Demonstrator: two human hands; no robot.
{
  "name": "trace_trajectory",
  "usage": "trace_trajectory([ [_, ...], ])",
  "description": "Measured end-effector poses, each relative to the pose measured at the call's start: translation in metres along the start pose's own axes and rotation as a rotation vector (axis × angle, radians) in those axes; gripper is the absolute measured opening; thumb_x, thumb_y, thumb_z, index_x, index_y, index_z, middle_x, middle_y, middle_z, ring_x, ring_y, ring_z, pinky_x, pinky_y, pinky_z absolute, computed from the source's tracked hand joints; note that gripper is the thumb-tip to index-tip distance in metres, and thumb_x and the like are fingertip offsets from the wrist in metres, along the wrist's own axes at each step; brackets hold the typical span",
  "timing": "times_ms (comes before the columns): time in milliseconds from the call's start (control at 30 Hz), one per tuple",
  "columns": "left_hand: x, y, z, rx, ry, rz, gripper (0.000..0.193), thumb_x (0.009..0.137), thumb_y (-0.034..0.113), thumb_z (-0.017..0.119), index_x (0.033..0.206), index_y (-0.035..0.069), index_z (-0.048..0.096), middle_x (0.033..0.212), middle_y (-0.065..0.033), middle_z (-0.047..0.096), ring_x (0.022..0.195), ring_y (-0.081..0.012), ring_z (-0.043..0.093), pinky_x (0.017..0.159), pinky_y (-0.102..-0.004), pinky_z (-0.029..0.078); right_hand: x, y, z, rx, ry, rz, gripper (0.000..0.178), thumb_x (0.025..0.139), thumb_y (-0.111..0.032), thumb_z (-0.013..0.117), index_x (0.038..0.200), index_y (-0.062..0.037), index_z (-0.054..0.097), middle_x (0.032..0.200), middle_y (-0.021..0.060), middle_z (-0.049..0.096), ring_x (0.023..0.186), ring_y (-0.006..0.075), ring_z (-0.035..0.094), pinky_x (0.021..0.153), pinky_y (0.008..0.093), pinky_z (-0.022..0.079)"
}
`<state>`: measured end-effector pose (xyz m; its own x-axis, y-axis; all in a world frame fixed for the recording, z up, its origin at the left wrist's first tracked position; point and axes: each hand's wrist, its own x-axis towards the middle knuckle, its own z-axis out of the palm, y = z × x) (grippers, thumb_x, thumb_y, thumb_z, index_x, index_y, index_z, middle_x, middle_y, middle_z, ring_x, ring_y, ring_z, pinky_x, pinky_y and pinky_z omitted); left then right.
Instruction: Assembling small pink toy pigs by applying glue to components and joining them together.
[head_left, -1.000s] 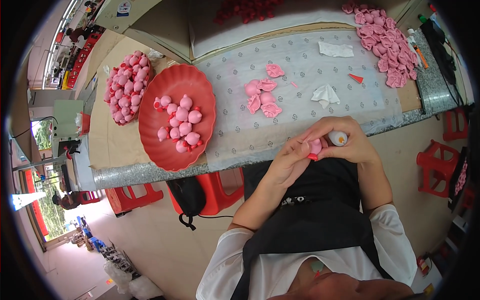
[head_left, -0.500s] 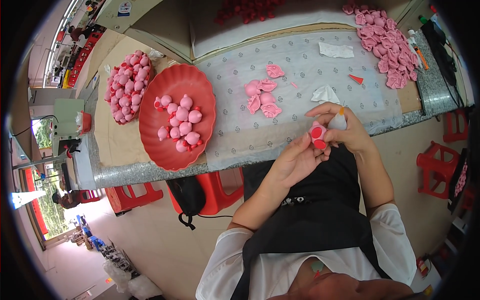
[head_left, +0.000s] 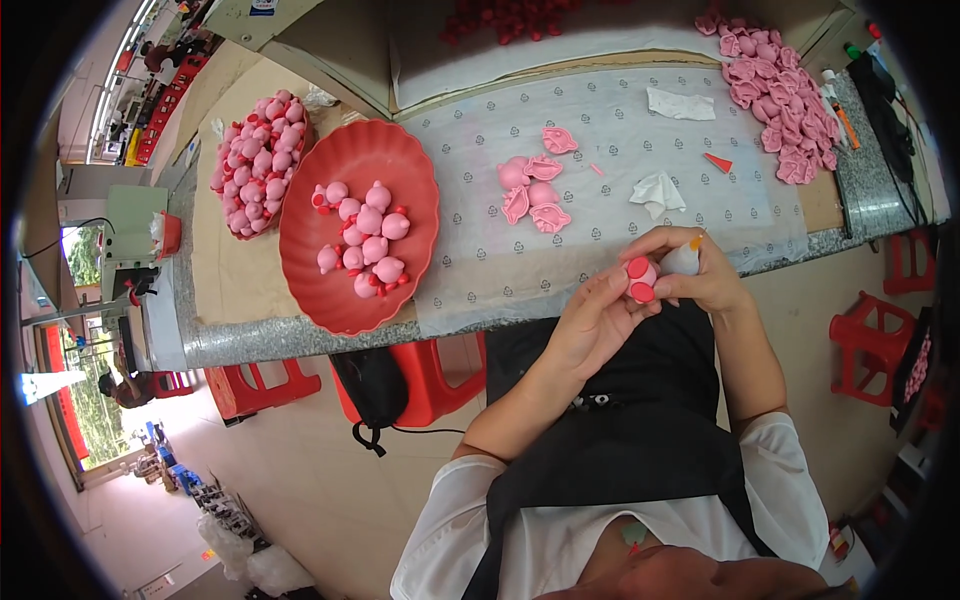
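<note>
In front of my apron, a small pink rubber-like figure (head_left: 645, 271) with red oval parts is pinched in the fingers of my left hand (head_left: 597, 325). My right hand (head_left: 715, 277) keeps a small whitish squeeze bottle with an orange tip (head_left: 684, 260) between its fingers, and its thumb and fingertips also press on the figure. Beyond my hands, on the printed sheet (head_left: 450, 290), lies a small group of pink pieces: round balls (head_left: 514, 172) and hollow, ruffled shells (head_left: 550, 217).
To the left stands a red scalloped bowl (head_left: 305, 290) of pink figures, beside a heaped basket of more (head_left: 258, 165). A pile of pink pieces (head_left: 785, 110) lies at the back right. Crumpled tissue (head_left: 658, 194), a red triangular piece (head_left: 718, 162) and red stools (head_left: 870, 345) are also around.
The figure has turned slightly in my fingers, so its red ovals sit at a different angle. The bottle's orange tip has tilted a little to the right. The whole view has shifted slightly.
</note>
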<state>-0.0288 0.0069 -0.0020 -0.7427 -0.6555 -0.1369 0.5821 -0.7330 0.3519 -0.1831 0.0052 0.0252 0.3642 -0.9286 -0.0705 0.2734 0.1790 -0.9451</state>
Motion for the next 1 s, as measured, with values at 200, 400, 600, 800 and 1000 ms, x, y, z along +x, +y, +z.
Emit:
trace_trajectory([
  [200,-0.005,0.005,0.009,0.025,-0.051,0.018,0.035,0.08,0.024,0.049,0.101,-0.004,0.047,0.091,-0.0116,0.053,0.085,-0.0207,0.052,0.077,-0.0278,0.04,-0.003,0.003,0.001,0.062,-0.012,0.019,0.031,0.064,-0.014,0.062,0.088,0.0022,0.055,0.072,0.0059,0.055,0.049,0.0055,0.045,0.041,0.016,0.032],
  [400,-0.003,0.003,0.003,0.184,-0.057,0.063,0.035,0.079,0.022,0.049,0.104,-0.003,0.046,0.094,-0.01,0.052,0.089,-0.0189,0.051,0.076,-0.0278,0.04,-0.007,0.0,0.004,0.138,0.046,0.067,0.027,0.061,-0.014,0.064,0.082,0.0015,0.055,0.078,0.0098,0.056,0.05,0.008,0.045,0.042,0.0176,0.033],
  [600,-0.004,-0.002,-0.002,0.216,0.026,0.068,0.033,0.079,0.019,0.05,0.104,-0.003,0.046,0.096,-0.0055,0.051,0.089,-0.0113,0.047,0.076,-0.0255,0.038,-0.008,0.0,0.001,0.107,-0.001,-0.044,0.023,0.067,-0.005,0.06,0.088,0.0025,0.054,0.074,0.005,0.054,0.056,0.0092,0.05,0.049,0.0191,0.038],
  [800,-0.006,-0.007,-0.002,0.116,-0.126,0.011,0.038,0.078,0.029,0.053,0.104,0.002,0.046,0.096,-0.0037,0.048,0.084,-0.0113,0.047,0.075,-0.0244,0.038,-0.009,-0.017,0.008,-0.025,-0.095,-0.056,0.02,0.067,0.006,0.057,0.087,0.0047,0.054,0.079,0.0098,0.054,0.058,0.0117,0.051,0.053,0.023,0.042],
  [1000,-0.01,0.001,0.002,0.123,-0.225,0.043,0.045,0.075,0.037,0.055,0.104,0.004,0.044,0.085,-0.0029,0.047,0.076,-0.0113,0.045,0.066,-0.0252,0.037,0.002,-0.022,0.012,-0.357,-0.188,-0.244,0.027,0.061,-0.001,0.067,0.086,0.0015,0.056,0.081,0.0093,0.055,0.065,0.0125,0.053,0.055,0.0233,0.043],
])
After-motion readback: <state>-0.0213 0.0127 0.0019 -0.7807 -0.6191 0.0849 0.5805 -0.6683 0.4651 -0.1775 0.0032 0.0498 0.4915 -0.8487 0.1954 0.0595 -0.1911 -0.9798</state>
